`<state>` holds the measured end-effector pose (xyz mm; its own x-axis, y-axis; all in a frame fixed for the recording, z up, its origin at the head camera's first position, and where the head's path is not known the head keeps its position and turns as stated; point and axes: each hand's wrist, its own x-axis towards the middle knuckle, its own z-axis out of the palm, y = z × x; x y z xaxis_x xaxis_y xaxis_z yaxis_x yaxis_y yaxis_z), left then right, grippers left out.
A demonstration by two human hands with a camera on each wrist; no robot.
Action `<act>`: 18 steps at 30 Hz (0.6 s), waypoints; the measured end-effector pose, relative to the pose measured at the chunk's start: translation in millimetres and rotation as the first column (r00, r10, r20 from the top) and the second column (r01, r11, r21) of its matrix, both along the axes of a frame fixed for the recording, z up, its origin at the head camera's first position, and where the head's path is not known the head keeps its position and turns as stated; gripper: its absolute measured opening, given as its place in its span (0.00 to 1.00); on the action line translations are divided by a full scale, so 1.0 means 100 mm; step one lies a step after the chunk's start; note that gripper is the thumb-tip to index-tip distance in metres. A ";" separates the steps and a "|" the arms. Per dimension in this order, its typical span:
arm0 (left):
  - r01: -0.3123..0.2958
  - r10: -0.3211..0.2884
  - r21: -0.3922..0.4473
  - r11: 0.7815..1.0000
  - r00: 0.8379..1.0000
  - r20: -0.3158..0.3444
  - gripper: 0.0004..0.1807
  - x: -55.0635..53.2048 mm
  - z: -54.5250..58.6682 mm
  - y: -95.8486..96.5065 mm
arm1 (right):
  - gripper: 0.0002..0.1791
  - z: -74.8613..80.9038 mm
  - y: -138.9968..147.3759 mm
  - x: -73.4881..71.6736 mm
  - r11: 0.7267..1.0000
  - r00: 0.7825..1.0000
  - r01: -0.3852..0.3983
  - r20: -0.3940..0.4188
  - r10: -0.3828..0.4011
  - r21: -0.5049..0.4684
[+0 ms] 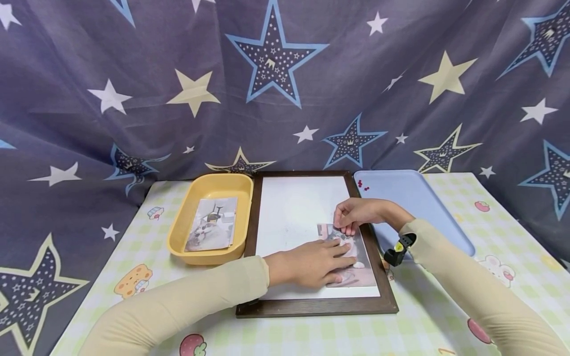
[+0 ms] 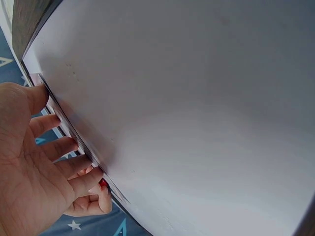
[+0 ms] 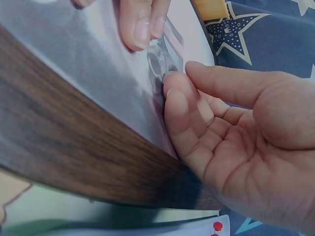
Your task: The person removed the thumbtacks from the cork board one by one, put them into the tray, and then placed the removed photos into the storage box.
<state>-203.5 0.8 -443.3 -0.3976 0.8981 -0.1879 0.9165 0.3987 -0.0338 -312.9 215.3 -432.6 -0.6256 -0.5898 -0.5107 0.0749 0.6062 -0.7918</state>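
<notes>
A photo print of a cat (image 1: 364, 277) lies on the lower right of a white board with a dark wooden frame (image 1: 317, 307). My left hand (image 1: 317, 263) presses the print against the board with spread, straight fingers (image 2: 58, 147). At the print's upper edge, the fingers of my right hand (image 1: 358, 213) are curled in a pinch. Between those fingertips the left wrist view shows a small red push pin (image 2: 103, 182). In the right wrist view my right hand (image 3: 241, 142) touches the print (image 3: 88, 54), and its fingertips hide the pin.
Left of the board stands a yellow basin (image 1: 177, 237) holding more photo prints (image 1: 213, 225). A pale blue tray (image 1: 414, 202) lies to the right, partly behind my right forearm, with several red push pins (image 1: 359, 183) near its far left corner. A checked cloth (image 1: 147, 267) covers the table.
</notes>
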 end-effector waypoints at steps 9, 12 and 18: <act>0.022 -0.022 -0.003 1.000 0.999 -0.030 0.30 0.00 0.01 0.00 | 0.03 0.00 -0.01 0.01 1.000 1.000 0.009 0.005 -0.009 -0.009; 0.028 -0.028 -0.001 1.000 0.999 -0.037 0.30 0.00 0.00 0.00 | 0.03 0.00 -0.01 0.02 1.000 1.000 0.013 0.009 -0.013 -0.012; 0.023 -0.023 0.001 1.000 0.999 -0.029 0.30 0.00 -0.01 0.00 | 0.03 0.00 -0.01 0.02 1.000 1.000 0.018 0.004 -0.018 -0.016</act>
<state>-203.5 0.4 -444.1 -0.3819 0.9074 -0.1755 0.9241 0.3774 -0.0597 -310.6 214.8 -433.0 -0.6341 -0.5865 -0.5039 0.0889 0.5921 -0.8009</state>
